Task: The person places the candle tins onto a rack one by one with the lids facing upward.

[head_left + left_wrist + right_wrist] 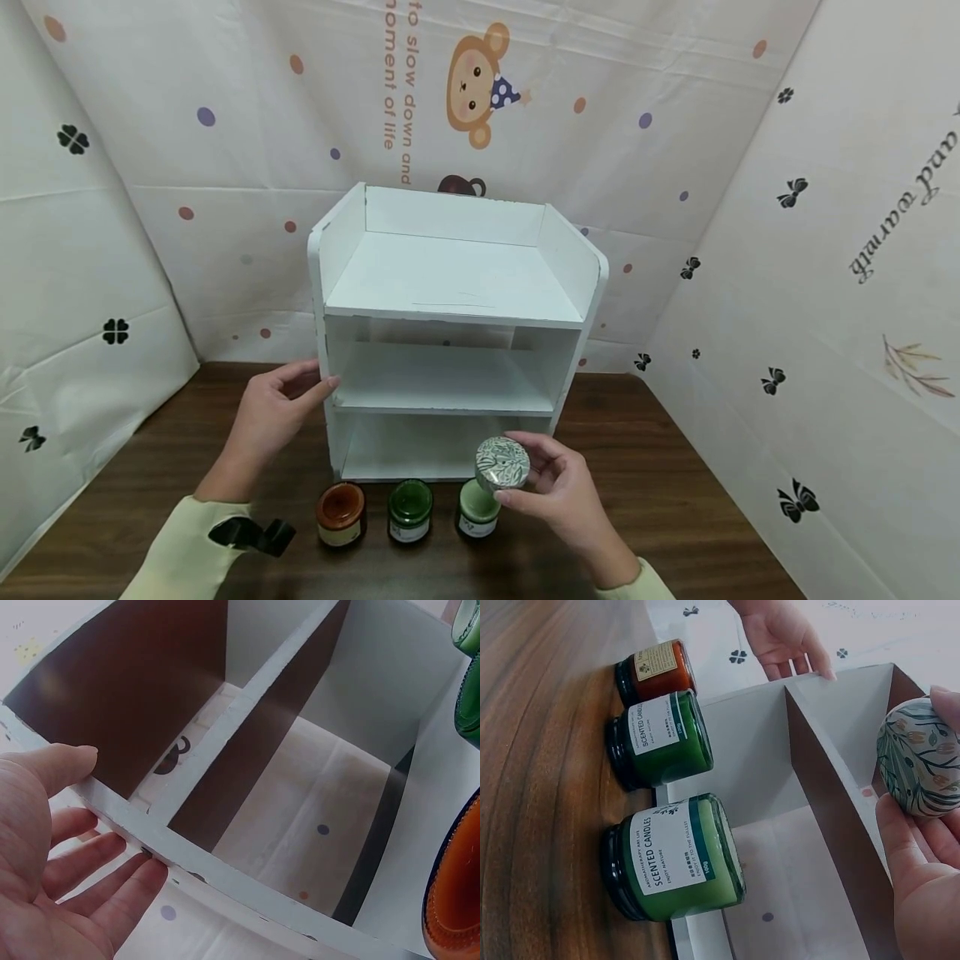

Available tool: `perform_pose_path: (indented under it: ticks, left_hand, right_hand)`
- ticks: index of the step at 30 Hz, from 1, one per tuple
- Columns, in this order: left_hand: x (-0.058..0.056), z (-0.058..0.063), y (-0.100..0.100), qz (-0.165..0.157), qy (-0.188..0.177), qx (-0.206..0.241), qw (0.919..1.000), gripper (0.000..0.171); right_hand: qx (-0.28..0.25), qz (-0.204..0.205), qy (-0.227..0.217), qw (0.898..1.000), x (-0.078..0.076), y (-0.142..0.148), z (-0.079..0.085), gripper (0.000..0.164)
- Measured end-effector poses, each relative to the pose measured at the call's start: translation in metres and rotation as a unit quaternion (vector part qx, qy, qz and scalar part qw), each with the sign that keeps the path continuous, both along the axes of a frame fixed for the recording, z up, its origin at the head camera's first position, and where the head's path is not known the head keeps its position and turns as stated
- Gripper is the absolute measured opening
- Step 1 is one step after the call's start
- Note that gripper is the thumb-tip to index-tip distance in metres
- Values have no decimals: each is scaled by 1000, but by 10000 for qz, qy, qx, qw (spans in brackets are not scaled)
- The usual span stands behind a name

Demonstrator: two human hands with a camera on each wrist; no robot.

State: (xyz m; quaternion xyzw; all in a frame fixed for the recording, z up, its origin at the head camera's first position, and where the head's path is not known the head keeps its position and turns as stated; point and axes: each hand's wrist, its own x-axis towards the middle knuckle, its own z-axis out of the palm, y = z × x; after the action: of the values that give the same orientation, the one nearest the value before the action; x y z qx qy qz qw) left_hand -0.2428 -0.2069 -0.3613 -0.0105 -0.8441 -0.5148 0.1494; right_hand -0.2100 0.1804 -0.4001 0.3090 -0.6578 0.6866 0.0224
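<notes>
Hands — right (566, 487) grips tin (502, 463), left (273, 408) steadies shelf (450, 292).

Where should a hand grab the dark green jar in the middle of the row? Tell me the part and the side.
Take the dark green jar by its lid and upper rim, coming straight down from above. It stands upright, with the amber jar and light green jar close on either side, so a sideways grip has little room. The shelf stands behind it.
</notes>
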Motion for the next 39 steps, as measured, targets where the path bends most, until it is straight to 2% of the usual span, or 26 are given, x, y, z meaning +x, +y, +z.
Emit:
perform_pose_path:
  ticks: [30, 39]
  left_hand:
    - [-2, -3, -2, -28, -22, 42, 10000, 66]
    - [0, -1, -1, -15, -20, 20, 10000, 66]
  right_hand:
    - [-72, 240, -177, 9995, -3, -11, 16, 61]
    - [-65, 295, -447, 9985, -1, -15, 23, 64]
